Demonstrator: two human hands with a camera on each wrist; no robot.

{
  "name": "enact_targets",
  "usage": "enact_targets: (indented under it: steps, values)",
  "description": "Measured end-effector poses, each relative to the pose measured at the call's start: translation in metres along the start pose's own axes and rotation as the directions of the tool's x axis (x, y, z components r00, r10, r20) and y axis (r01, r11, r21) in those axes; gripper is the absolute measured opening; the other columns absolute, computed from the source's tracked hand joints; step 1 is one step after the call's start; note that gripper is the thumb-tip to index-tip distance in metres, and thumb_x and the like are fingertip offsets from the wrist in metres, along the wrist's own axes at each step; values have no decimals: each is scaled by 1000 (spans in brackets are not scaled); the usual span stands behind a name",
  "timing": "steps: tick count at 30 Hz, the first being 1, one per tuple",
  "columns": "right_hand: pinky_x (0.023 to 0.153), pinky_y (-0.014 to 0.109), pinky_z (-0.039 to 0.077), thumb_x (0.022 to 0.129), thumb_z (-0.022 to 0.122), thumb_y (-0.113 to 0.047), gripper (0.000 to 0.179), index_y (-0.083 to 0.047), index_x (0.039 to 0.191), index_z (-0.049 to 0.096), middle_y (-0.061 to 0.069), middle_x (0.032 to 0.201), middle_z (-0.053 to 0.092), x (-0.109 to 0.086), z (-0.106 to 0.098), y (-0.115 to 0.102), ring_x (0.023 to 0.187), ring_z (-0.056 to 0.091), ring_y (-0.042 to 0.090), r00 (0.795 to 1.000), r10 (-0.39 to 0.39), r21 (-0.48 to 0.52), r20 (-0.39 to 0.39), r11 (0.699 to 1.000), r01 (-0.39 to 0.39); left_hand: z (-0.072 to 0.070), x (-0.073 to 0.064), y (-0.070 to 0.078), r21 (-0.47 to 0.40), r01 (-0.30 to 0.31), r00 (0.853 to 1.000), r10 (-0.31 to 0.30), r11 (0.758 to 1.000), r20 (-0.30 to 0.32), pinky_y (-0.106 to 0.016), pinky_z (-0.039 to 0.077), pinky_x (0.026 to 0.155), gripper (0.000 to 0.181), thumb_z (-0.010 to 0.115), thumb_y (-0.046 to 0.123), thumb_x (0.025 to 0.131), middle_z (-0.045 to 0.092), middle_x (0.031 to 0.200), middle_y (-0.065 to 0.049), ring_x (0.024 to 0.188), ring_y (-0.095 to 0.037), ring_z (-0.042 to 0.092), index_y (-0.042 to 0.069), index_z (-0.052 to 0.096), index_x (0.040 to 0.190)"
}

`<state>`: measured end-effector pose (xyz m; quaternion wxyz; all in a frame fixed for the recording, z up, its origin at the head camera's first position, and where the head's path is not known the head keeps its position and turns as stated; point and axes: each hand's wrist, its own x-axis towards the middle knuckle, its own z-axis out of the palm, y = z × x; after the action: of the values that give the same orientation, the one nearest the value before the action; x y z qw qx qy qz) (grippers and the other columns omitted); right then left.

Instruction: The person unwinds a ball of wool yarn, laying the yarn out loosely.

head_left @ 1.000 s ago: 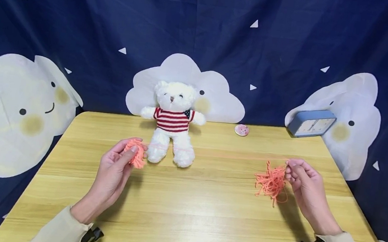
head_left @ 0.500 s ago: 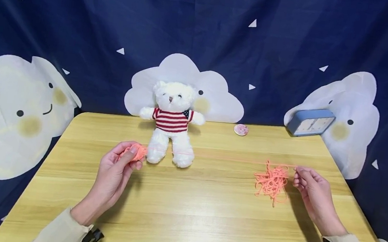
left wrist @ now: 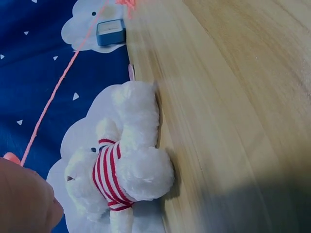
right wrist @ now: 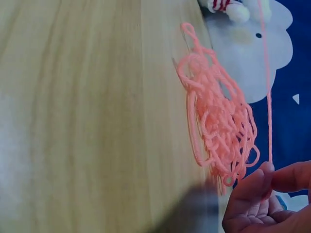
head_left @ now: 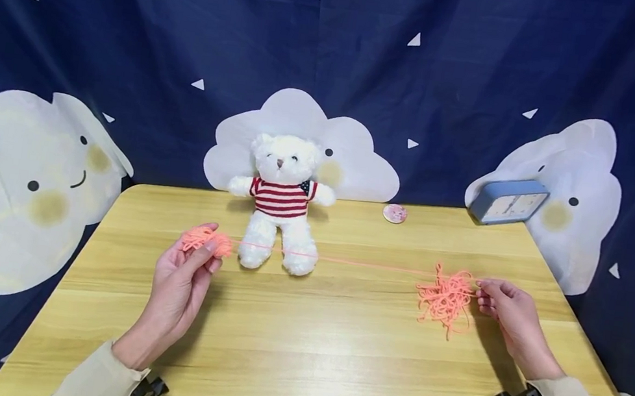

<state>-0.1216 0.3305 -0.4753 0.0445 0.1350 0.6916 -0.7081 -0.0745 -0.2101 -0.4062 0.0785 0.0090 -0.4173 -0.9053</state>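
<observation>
My left hand (head_left: 181,277) grips a wound bundle of coral yarn (head_left: 203,240), thumb across its front. From that bundle a single yarn strand (head_left: 357,263) runs straight across to the right. My right hand (head_left: 510,311) pinches the strand between thumb and forefinger, as the right wrist view also shows. Just left of those fingertips a loose tangle of coral yarn (head_left: 446,297) lies on the table. Behind the strand a white teddy bear (head_left: 282,197) in a red-striped sweater sits near the back edge.
The wooden table (head_left: 300,346) ends at a dark blue curtain (head_left: 368,66) with cloud prints. A round pink badge (head_left: 395,213) lies by the back edge. At the back right corner stands a blue clock (head_left: 508,201).
My left hand has turned the yarn bundle and shifted slightly left. My right hand has moved a little right and down from the tangle's upper edge, drawing the strand out.
</observation>
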Motion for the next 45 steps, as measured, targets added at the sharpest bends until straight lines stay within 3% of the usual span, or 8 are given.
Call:
enact_targets:
  steps: [7,14,19,25,32,38,42,45]
  values:
    - [70,20,59,114,57,-14,19,-8,106,74,-5,90,72,3,-3,0,79,68,7,1000,26,-49,-7,998,-26,1,1,-1,-6,-37,999,37,999,-11,-24,60,78,27,59,-10,107,70,125,-17,93,-16,69,-10,63,134]
    - [78,19,60,114,58,-14,13,-10,116,70,-8,99,73,-2,3,2,87,69,5,998,20,-3,62,1000,-20,1,1,-2,-11,46,997,-45,999,65,-31,65,84,26,57,-6,110,69,120,-17,98,-21,74,-5,62,135]
    - [76,18,59,113,58,-13,18,-11,128,66,-13,101,71,-8,17,1,88,68,5,998,-45,-42,-43,998,43,3,1,-2,-20,71,992,-69,997,103,-30,64,88,27,54,-8,111,69,122,-18,101,-22,74,-5,60,137]
    - [70,20,58,110,58,-8,23,-21,116,76,-8,95,73,-14,43,-10,80,65,9,988,-94,-9,-120,996,94,7,1,-4,-15,97,990,-95,995,109,-28,64,84,25,56,2,113,66,119,-14,97,-21,72,-5,58,137]
    - [78,22,58,114,58,-16,31,1,139,65,-2,114,70,-17,89,-16,91,65,12,991,-123,-44,56,991,125,11,3,-4,66,116,991,-120,991,64,-23,63,80,26,62,-1,110,71,112,-13,90,-18,72,-3,56,135]
    - [90,31,61,116,57,-22,45,8,149,54,17,143,64,-12,142,-17,100,67,23,928,-124,-61,351,986,155,14,5,-5,62,125,985,-132,990,111,-22,62,78,25,59,-9,108,70,110,-14,90,-19,70,-3,56,132]
    - [96,44,60,115,58,-21,40,-1,150,59,27,137,60,-13,176,-18,104,65,36,855,-110,-75,507,982,171,15,5,-5,64,132,979,-141,989,150,-22,61,77,28,56,-11,108,68,112,-14,91,-20,69,-5,54,135]
    - [100,51,57,114,59,-21,41,-4,151,59,28,140,59,-15,195,-19,107,64,40,781,-94,-80,618,980,181,17,6,-5,69,140,971,-151,988,185,-22,59,77,29,54,-11,109,67,113,-14,92,-20,67,-6,52,137]
